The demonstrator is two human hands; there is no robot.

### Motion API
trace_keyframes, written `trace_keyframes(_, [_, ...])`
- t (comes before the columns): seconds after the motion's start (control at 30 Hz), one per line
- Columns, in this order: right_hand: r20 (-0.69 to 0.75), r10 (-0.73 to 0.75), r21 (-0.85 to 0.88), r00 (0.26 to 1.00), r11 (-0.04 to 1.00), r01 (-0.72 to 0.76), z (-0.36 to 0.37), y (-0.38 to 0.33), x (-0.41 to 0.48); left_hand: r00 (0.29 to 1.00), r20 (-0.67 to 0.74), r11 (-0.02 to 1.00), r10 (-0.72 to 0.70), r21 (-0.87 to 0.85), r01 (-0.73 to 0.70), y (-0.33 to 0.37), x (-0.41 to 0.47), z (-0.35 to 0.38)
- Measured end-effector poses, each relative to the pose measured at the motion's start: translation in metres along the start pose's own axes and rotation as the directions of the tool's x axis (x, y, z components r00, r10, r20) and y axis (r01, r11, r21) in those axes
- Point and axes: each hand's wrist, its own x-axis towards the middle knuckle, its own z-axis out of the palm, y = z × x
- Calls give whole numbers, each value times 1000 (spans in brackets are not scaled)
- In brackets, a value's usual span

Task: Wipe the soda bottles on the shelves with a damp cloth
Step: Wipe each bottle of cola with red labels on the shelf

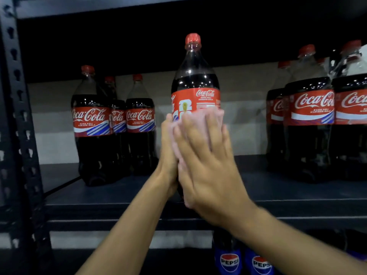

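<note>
Lower shelf, btm edge of frame: two Pepsi bottles [229, 261], upper parts only, rest cut off. The right one sits partly behind the right forearm.

Front edge of the shelf [119, 191], approx. ctr: both hands are together on the held Coca-Cola bottle [195, 80].
- Left hand [167, 153] grips the bottle's left side. Its fingers go out of sight behind the bottle.
- Right hand [204, 155] lies flat w/ fingers straight, pressing a pale pink cloth [213, 118] against the bottle front, at the label's lower part.
- The cloth shows only past the fingertips and between the two hands. It is motion-blurred, so its edges are unclear.
- The bottle's btm half is hidden by the hands. Cannot tell if it stands on the shelf or is lifted.

Further back, left: left bottle group [91, 126], three Coca-Cola bottles upright, near the rack post [17, 116].

Further back, right: right bottle group [311, 116], Coca-Cola, w/ clear film visible around the tops. The outermost bottle is cut off by the frame edge, and the count is unclear.
</note>
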Motion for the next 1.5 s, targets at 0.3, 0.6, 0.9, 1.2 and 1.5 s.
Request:
trace_keyframes(0.3, [-163,-345,-34,925,938,344,-32,22,32,995,45,995,-83,57,81,6,5,-9])
trace_keyframes(0.6, [-122,-137,291,983,942,168,-77,24,134,989,30,968,-145,212,135,21,-8,-11])
trace_keyframes(0.9, [-171,-328,-20,929,944,329,-26,18,21,999,9,992,32,118,-33,6,-5,-7])
trace_keyframes(1.2, [-102,-417,-58,903,909,413,-24,18,-4,994,78,996,-72,61,67,13,-3,-16])
trace_keyframes(1.5, [-85,-98,340,992,932,122,-81,26,139,992,-5,980,-125,155,125,19,-20,-11])
